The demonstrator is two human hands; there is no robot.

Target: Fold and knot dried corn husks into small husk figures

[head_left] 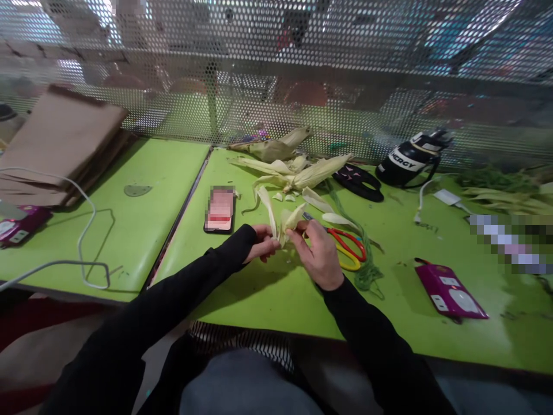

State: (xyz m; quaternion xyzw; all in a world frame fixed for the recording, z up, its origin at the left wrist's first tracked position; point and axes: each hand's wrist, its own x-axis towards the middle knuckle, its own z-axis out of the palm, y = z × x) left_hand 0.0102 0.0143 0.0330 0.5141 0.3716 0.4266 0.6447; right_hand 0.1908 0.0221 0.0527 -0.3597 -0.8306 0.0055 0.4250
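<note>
right of the phone [219, 223], left hand [262, 245] and right hand [318, 253] pinch husk strips [294, 218]: probably light, papery, tearable; best held at gathered lower ends.

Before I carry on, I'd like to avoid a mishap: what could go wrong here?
The corn husk between the left hand and right hand looks thin and might tear if pulled hard. The scissors lie close beside the right hand, which could knock them. The green string lies right by their handles and might snag.
</note>
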